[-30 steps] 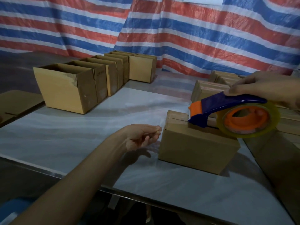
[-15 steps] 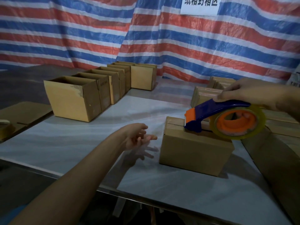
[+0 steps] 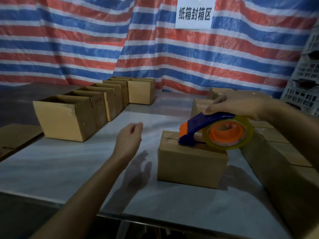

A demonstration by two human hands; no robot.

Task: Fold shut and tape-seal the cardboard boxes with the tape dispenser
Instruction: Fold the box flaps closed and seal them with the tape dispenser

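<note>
A closed cardboard box (image 3: 191, 165) sits on the white table (image 3: 72, 163) right of centre. The blue and orange tape dispenser (image 3: 215, 132) with its clear roll rests on the box's top seam, and my right hand (image 3: 236, 105) grips its blue handle from above. My left hand (image 3: 128, 139) hovers over the table to the left of the box, fingers loosely curled, holding nothing. A row of several open cardboard boxes (image 3: 67, 119) runs along the left side towards the back.
More closed boxes (image 3: 201, 105) stand behind and to the right of the dispenser. Flat cardboard (image 3: 15, 138) lies at the far left. A striped tarp with a paper sign (image 3: 194, 13) hangs behind. White crates (image 3: 305, 87) stack at the right.
My left hand let go near the box's left end, opened and lifted away to the left. The camera view tilted upward; the dispenser stayed on the box top.
</note>
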